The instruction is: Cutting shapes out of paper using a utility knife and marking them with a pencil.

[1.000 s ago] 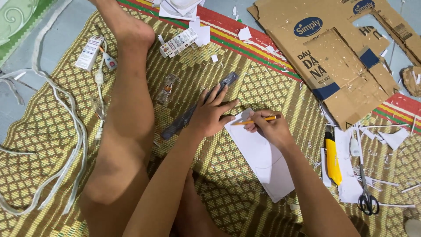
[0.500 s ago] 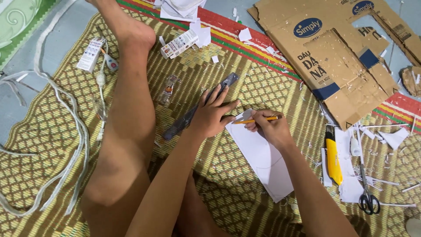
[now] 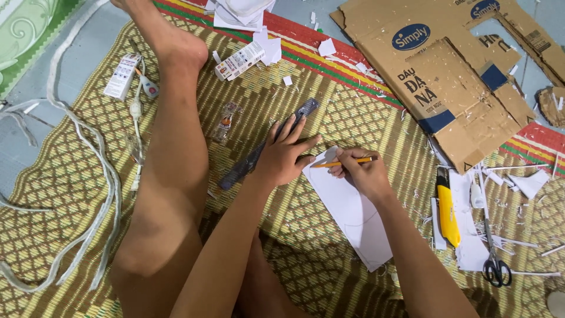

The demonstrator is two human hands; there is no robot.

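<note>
My left hand lies flat with fingers spread on a dark grey ruler that runs diagonally over the woven mat. Its fingertips reach the upper corner of a white sheet of paper. My right hand grips a yellow pencil, whose tip points left and touches the paper's top edge beside the ruler. A faint curved line is drawn on the sheet lower down. My bare leg stretches up the mat to the left of both arms.
A yellow utility knife and black-handled scissors lie right of the paper among white scraps. Cut brown cardboard fills the upper right. Small boxes, a white cable and paper bits lie at the left and top.
Both hands stay in place on the ruler and pencil; the pencil tip has barely shifted along the paper's upper edge.
</note>
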